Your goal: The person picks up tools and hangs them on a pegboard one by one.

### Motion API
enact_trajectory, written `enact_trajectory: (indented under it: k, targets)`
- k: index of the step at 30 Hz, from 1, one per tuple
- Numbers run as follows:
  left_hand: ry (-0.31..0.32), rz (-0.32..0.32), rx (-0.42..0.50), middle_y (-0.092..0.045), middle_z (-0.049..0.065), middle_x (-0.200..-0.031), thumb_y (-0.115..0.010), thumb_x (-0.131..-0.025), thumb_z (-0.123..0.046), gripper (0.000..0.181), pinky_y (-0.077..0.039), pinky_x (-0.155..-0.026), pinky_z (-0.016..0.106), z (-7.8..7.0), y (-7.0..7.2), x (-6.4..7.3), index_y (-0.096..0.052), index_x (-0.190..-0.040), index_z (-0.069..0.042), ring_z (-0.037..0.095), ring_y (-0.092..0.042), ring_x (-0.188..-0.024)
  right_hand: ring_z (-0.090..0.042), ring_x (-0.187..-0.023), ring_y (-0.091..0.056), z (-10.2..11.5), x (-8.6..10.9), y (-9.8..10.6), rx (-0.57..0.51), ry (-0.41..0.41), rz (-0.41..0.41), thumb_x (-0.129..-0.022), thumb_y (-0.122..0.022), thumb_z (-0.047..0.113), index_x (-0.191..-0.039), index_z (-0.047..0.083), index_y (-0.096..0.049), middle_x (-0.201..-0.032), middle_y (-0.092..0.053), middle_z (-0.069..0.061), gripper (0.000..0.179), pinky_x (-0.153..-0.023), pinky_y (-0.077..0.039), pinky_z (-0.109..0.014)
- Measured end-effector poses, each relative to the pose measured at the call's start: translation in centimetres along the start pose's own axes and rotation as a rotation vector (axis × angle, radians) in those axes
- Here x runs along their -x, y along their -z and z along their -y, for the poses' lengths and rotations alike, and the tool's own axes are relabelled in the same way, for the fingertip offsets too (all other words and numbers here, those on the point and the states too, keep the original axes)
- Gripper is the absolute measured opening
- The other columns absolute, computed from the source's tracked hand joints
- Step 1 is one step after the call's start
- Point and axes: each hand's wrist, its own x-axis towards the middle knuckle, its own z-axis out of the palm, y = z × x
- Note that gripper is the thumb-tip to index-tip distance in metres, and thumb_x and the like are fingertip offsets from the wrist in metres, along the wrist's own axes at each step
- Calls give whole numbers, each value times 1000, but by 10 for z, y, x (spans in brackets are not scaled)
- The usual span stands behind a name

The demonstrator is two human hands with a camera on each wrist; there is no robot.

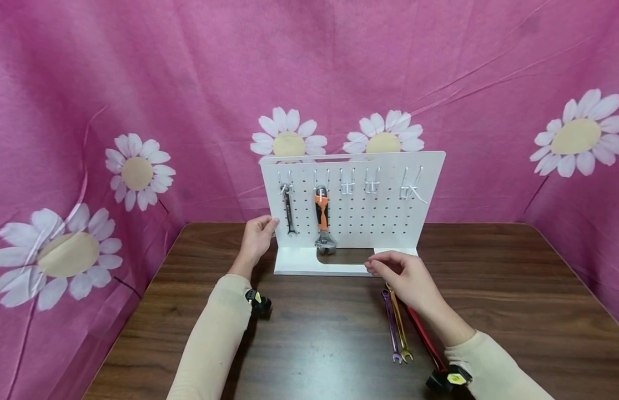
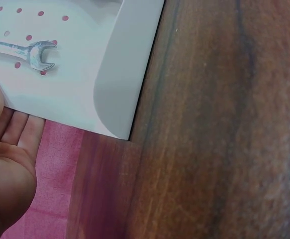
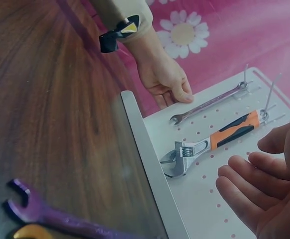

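The left hand (image 1: 257, 239) is gripping the side edge of the white pegboard (image 1: 364, 208), its thumb lying on the front face and its fingers reaching behind. The right hand (image 1: 414, 280) is holding nothing; its fingers are curving loosely near the front lip of the base (image 1: 299, 264), and whether they are touching it cannot be told.

The adjustable wrench (image 1: 322, 216), with its orange and black handle, is hanging head-down from the second hook position from the left, and the small silver wrench (image 1: 289, 211) is hanging beside it at the far left. The purple wrench (image 1: 391, 322), the gold wrench (image 1: 399, 319) and a red-handled tool (image 1: 425, 336) are lying close together on the surface (image 1: 309, 328), partly under the right forearm.

The likeliest trouble seems to be coming from the board itself: if the left hand is pulling unevenly, the stand could be tilting or sliding, and both hanging tools could be swinging or slipping off. The adjustable wrench looks the heavier, so a knock from the right hand could be jarring its hook. The rightmost hook (image 1: 408, 191) is showing a slanting wire, so it may be seating poorly and giving way under load. Because the loose tools are lying so close, fingers picking at one could be dragging its neighbour along.
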Motion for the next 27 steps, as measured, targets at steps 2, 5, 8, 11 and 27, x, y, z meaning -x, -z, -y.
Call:
enact_trajectory:
  k: [2, 5, 8, 11, 27]
  targets:
    - [-2, 1, 3, -80, 10, -99, -65, -110, -14, 25, -62, -105, 48, 0, 0, 0, -76, -106, 7, 9, -68, -96, -6, -92, -77, 0, 4, 2, 19, 11, -9, -106, -69, 10, -114, -2, -78, -104, -83, -14, 18, -82, -64, -24]
    - [-4, -1, 3, -79, 10, -98, -65, -110, -14, 24, -61, -105, 49, 1, 0, -1, -76, -105, 7, 10, -68, -96, -4, -90, -76, 0, 10, 6, 26, 22, -19, -106, -70, 11, -113, 0, -79, -102, -83, -12, 16, -78, -62, -20]
    - [-6, -7, -4, -77, 6, -91, -65, -110, -14, 24, -61, -105, 50, 2, 0, -2, -76, -103, 6, 9, -67, -93, -1, -89, -75, -1, 16, 8, 18, 16, -23, -105, -71, 12, -114, 2, -79, -102, -83, -11, 16, -77, -61, -19]
    - [-5, -3, -5, -73, 1, -83, -64, -110, -15, 24, -62, -104, 50, 3, 0, -2, -75, -103, 6, 8, -64, -87, 0, -90, -74, -4, 23, 10, 12, 2, -19, -105, -71, 11, -115, 1, -79, -102, -83, -11, 16, -77, -60, -18]
    - [2, 4, 16, -71, 1, -80, -64, -111, -16, 26, -61, -106, 51, 3, -1, -1, -76, -106, 7, 8, -62, -83, 3, -85, -72, -17, 46, 25, 57, -34, -34, -104, -71, 9, -115, -3, -78, -100, -83, -10, 17, -71, -59, -18]
